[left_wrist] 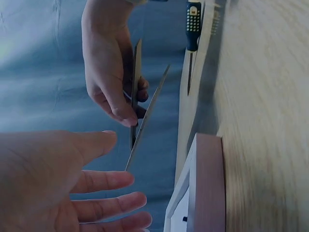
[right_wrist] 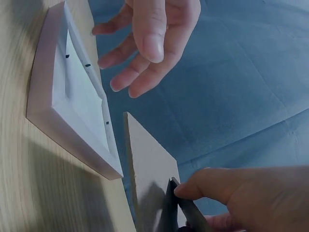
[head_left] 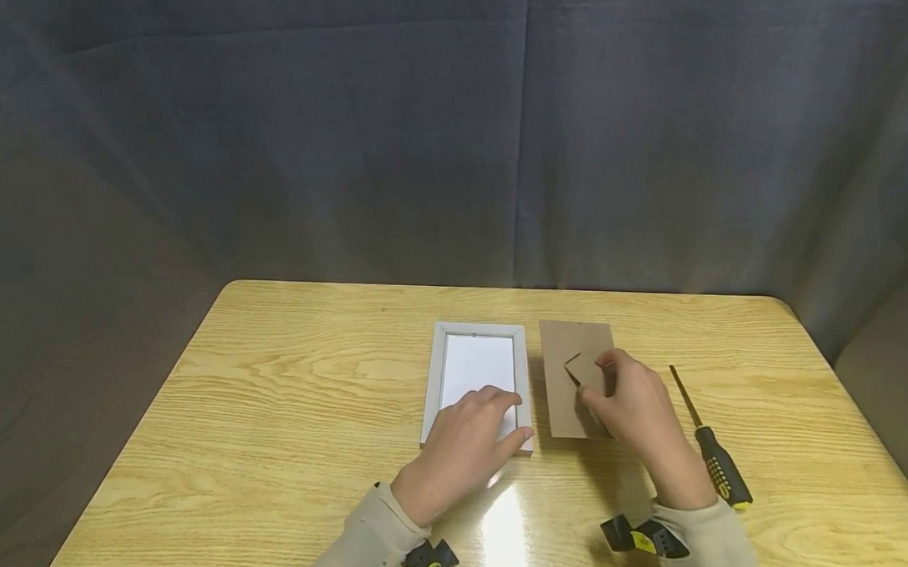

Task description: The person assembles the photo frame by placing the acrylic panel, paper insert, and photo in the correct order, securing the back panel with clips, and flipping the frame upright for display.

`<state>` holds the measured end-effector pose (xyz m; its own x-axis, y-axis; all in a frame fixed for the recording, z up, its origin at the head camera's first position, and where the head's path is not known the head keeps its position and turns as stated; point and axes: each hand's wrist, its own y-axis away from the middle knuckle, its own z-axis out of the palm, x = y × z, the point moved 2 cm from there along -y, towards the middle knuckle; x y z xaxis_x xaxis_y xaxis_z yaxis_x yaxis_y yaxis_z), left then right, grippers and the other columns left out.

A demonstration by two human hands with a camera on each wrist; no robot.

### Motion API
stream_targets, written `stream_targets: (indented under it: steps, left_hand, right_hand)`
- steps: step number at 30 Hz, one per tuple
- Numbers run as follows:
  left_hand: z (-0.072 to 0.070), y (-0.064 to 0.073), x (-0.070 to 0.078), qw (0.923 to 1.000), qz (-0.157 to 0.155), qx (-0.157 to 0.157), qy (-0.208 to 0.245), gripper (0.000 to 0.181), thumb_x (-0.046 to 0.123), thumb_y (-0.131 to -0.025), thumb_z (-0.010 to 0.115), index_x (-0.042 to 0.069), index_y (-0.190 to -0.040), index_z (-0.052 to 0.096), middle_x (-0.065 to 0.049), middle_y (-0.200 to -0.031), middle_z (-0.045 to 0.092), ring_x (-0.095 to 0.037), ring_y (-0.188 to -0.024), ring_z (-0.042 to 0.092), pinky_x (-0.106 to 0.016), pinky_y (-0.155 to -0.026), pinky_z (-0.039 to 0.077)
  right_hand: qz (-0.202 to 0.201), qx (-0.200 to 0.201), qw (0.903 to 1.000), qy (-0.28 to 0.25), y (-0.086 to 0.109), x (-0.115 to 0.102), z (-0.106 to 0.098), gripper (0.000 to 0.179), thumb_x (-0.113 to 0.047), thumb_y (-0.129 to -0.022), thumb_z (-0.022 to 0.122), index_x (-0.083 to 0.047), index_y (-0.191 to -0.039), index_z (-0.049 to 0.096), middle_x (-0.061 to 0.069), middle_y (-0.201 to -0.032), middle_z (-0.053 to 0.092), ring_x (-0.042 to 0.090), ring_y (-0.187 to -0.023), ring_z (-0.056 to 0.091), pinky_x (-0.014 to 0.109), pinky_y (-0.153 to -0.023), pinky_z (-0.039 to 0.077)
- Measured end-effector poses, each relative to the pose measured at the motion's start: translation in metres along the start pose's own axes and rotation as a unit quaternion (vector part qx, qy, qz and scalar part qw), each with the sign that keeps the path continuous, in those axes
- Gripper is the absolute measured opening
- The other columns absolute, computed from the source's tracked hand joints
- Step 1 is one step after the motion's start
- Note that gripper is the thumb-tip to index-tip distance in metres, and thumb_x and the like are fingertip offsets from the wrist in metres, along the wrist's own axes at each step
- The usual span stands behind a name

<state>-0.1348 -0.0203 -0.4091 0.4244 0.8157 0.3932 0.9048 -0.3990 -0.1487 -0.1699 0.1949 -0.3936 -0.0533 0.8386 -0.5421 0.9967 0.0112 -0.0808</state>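
Note:
A white picture frame lies back side up on the table, a white sheet inside its opening. My left hand hovers over the frame's lower right part, fingers spread and holding nothing. To the right of the frame, my right hand holds the brown backing board, pinching the stand leg on its back between thumb and fingers. Seen edge-on in the left wrist view, the board is tilted and raised off the table. Part of the leg is hidden by the fingers.
A screwdriver with a black and yellow handle lies right of my right hand, its shaft pointing away. The wooden table ends at a dark cloth backdrop. Small dark tabs sit along the frame's inner edge.

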Motion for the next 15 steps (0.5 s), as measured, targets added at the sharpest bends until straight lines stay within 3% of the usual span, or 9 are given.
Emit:
stream_targets:
  steps: [9, 15]
  left_hand:
    - [-0.004, -0.002, -0.008, 0.9997, -0.014, 0.016, 0.01, 0.041, 0.042, -0.096, 0.068, 0.014, -0.126, 0.069, -0.005, -0.124, 0.071, -0.022, -0.103, 0.071, -0.038, -0.075, 0.058]
    - [-0.006, -0.003, -0.012, 0.9995, -0.02, 0.019, 0.013, 0.042, 0.042, -0.095, 0.068, 0.013, -0.126, 0.069, -0.006, -0.124, 0.071, -0.023, -0.103, 0.071, -0.038, -0.076, 0.059]
  right_hand:
    - [-0.002, 0.002, 1.0, -0.006, 0.001, -0.007, 0.004, 0.042, -0.018, -0.084, 0.074, 0.008, -0.116, 0.063, 0.029, -0.11, 0.07, 0.036, -0.092, 0.067, 0.052, -0.08, 0.054]
    - [-0.005, 0.006, 1.0, -0.003, 0.002, -0.01, 0.006, 0.043, -0.02, -0.083, 0.073, 0.007, -0.115, 0.063, 0.028, -0.108, 0.07, 0.033, -0.087, 0.066, 0.051, -0.078, 0.054]
